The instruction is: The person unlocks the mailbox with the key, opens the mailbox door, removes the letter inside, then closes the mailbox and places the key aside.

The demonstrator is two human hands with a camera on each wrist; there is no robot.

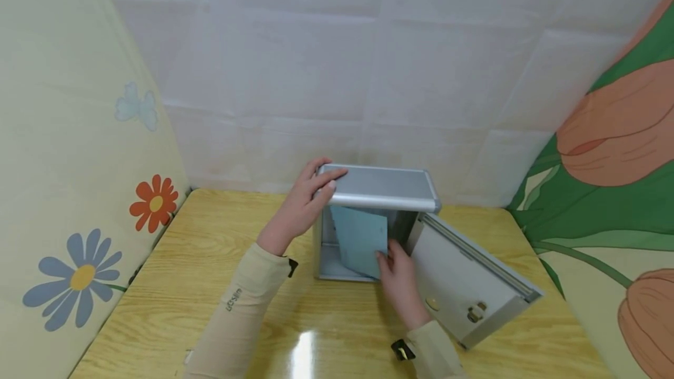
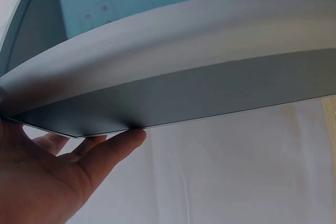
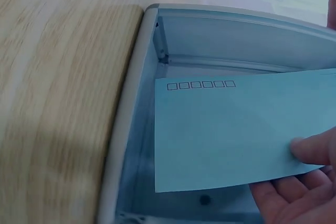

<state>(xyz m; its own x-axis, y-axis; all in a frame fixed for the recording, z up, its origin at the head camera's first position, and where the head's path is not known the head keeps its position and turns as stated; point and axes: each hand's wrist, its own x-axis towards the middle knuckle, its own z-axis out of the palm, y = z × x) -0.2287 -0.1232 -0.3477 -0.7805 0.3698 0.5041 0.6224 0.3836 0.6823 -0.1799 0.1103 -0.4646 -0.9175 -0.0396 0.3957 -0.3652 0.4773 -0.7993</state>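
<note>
A grey metal box (image 1: pixel 379 186), its front door swung out to the right, stands on the table. My left hand (image 1: pixel 305 197) rests on the box's top left corner; the left wrist view shows the fingers (image 2: pixel 113 153) along the top edge. Between thumb and fingers my right hand (image 1: pixel 398 278) pinches a light blue envelope (image 1: pixel 363 238) by its edge. The envelope stands tilted in the box's opening, partly inside. Printed small squares run along one edge of the envelope (image 3: pixel 220 129) in the right wrist view.
The door (image 1: pixel 474 279) juts out toward the front right, with a lock fitting (image 1: pixel 476 312) on its inner face. Beneath is a wood-grain table (image 1: pixel 210 250). A white sheet (image 1: pixel 295 75) hangs behind, and flower-patterned cloths (image 1: pixel 79 192) stand at the sides.
</note>
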